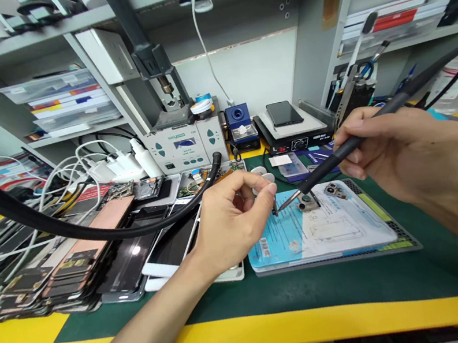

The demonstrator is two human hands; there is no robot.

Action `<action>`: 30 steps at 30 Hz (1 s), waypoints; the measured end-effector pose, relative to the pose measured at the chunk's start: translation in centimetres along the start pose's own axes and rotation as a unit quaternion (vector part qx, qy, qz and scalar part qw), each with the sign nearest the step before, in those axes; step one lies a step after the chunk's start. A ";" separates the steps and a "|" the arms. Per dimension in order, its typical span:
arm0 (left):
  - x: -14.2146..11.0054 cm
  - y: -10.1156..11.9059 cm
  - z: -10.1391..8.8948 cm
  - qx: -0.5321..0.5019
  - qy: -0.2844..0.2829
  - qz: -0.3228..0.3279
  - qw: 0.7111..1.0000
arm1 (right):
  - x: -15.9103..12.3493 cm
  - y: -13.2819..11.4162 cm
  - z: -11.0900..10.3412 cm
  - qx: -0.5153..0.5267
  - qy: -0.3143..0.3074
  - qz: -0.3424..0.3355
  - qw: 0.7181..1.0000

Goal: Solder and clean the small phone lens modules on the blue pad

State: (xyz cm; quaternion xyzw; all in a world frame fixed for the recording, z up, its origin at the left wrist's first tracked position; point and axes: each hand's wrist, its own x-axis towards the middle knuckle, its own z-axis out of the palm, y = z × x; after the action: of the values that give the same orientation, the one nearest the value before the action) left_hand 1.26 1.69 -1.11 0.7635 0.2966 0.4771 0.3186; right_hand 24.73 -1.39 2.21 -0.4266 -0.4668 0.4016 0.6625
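At the fingertips of the left grip, a small dark part is pinched between thumb and finger, above a flat blue-and-white packet. By the closed right grip, a slim black soldering iron is held like a pen, its pointed metal tip beside the part; whether they touch cannot be told. Beyond the tip, small silvery metal pieces lie on the packet. The part seems light and easily damaged, best taken lightly by its edges; the stiff iron is best held by its black handle.
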 end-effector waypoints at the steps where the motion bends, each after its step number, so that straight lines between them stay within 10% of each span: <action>1: 0.0 0.0 0.0 -0.001 0.000 -0.001 1.000 | 0.0 0.0 0.0 -0.001 -0.002 0.000 1.000; 30: 0.1 0.1 0.0 -0.001 0.002 -0.018 1.000 | 0.0 -0.1 0.2 -0.012 -0.009 -0.005 1.000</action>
State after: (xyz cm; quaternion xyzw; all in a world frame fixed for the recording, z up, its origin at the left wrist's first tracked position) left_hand 1.34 1.69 -1.03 0.7567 0.3105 0.4731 0.3275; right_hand 24.60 -1.38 2.37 -0.4282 -0.4796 0.3972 0.6549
